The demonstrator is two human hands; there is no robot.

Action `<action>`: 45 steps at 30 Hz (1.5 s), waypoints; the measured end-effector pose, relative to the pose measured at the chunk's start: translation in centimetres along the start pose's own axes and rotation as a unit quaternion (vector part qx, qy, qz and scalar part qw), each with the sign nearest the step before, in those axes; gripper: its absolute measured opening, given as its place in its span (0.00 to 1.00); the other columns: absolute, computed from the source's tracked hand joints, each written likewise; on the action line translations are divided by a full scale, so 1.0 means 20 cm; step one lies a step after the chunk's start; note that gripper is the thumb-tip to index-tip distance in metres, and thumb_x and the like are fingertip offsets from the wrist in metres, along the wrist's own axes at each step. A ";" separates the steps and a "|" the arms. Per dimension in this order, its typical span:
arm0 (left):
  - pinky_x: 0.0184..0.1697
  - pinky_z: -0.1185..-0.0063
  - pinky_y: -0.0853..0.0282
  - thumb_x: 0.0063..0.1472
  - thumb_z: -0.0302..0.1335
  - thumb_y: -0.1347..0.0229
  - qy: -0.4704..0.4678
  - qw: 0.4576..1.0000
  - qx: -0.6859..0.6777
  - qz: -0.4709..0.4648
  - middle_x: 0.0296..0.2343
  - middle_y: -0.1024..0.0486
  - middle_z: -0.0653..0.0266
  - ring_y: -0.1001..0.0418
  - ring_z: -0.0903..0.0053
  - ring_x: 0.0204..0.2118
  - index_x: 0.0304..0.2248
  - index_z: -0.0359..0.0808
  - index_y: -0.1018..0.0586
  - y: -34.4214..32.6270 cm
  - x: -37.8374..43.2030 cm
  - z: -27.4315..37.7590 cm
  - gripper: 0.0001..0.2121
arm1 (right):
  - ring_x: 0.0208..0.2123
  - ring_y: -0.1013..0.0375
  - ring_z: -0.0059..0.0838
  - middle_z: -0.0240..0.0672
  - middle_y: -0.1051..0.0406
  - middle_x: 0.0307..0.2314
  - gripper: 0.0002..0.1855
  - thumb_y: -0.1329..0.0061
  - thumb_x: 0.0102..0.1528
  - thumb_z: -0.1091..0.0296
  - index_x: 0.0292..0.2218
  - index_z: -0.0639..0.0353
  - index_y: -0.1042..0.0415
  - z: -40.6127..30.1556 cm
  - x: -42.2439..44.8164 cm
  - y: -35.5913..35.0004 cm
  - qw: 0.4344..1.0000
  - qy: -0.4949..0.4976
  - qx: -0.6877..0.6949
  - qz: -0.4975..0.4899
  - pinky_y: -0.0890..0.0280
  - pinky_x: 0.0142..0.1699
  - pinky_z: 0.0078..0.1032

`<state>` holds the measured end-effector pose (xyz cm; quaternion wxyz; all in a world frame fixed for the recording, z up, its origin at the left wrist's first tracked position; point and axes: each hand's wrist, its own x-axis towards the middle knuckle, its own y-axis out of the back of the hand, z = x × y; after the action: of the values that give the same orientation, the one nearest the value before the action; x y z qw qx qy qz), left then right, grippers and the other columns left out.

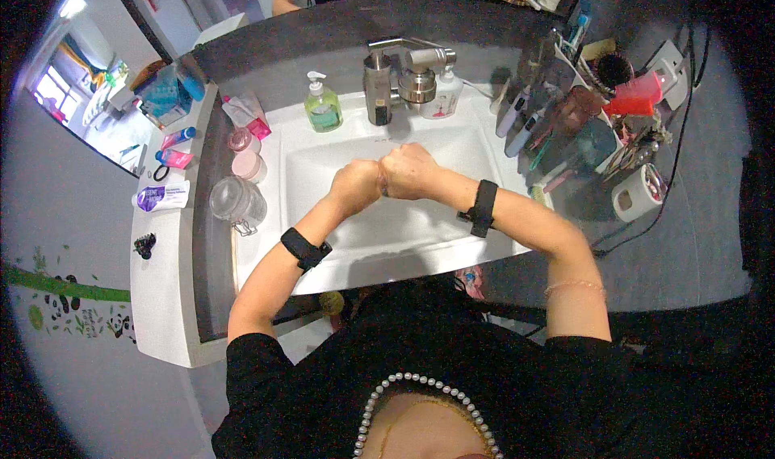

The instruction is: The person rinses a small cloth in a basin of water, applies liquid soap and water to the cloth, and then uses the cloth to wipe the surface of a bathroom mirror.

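Over the basin of the white sink (351,235), my left hand (356,183) and my right hand (410,171) are pressed together at the knuckles, fingers curled in. No object shows in either hand; the palms are hidden. A black band circles each wrist. Behind the hands stands a metal faucet (379,89) with a swivel spout head (418,86) to its right. I see no water stream. A pump bottle of green liquid (323,109) is on the sink's back rim, left of the faucet. Another pump bottle (447,99), white and pink, is partly behind the spout head.
Left on the rim are a clip-top glass jar (237,201), pink-lidded jars (247,165) and a pink-and-white tube (248,117). A toothpaste tube (162,197) and black hair claw (145,246) lie on the white ledge. Electric toothbrushes (514,114), brushes and a black cable (681,138) crowd the right.
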<state>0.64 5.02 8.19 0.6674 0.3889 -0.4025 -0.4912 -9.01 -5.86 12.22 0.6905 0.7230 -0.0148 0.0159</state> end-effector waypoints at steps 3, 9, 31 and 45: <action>0.24 0.69 0.34 0.45 0.25 0.52 0.024 0.998 0.008 0.053 0.16 0.30 0.53 0.30 0.59 0.21 0.18 0.33 0.28 -0.02 -0.04 0.04 0.05 | 0.23 0.30 0.44 0.47 0.31 0.18 0.10 0.54 0.37 0.63 0.18 0.62 0.30 0.00 0.00 -0.08 0.996 -0.021 0.085 -0.019 0.35 0.30 0.35; 0.23 0.71 0.33 0.45 0.25 0.53 0.055 0.992 0.100 0.050 0.15 0.29 0.53 0.29 0.62 0.20 0.21 0.33 0.31 -0.10 -0.07 0.04 0.04 | 0.27 0.31 0.47 0.51 0.31 0.21 0.12 0.56 0.40 0.64 0.22 0.66 0.30 -0.04 -0.03 -0.20 0.969 -0.116 0.216 -0.038 0.36 0.34 0.36; 0.35 0.68 0.37 0.47 0.27 0.48 0.178 0.965 -0.125 0.144 0.34 0.39 0.46 0.35 0.55 0.33 0.35 0.30 0.38 -0.17 -0.05 0.09 0.17 | 0.28 0.31 0.37 0.45 0.33 0.26 0.22 0.52 0.42 0.65 0.37 0.67 0.41 0.06 -0.13 -0.24 0.936 -0.099 0.333 0.054 0.37 0.33 0.28; 0.34 0.82 0.35 0.42 0.27 0.40 0.186 0.892 -0.343 0.227 0.29 0.28 0.66 0.32 0.82 0.32 0.35 0.31 0.28 -0.06 -0.10 0.24 0.18 | 0.29 0.33 0.19 0.34 0.31 0.30 0.18 0.54 0.48 0.69 0.41 0.66 0.37 0.16 -0.24 -0.08 0.633 -0.043 0.766 0.103 0.38 0.34 0.15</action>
<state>-4.51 6.11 8.56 0.9151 0.1185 -0.1548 -0.3529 -13.80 -9.00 10.22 -0.1191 0.9858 -0.1013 0.0617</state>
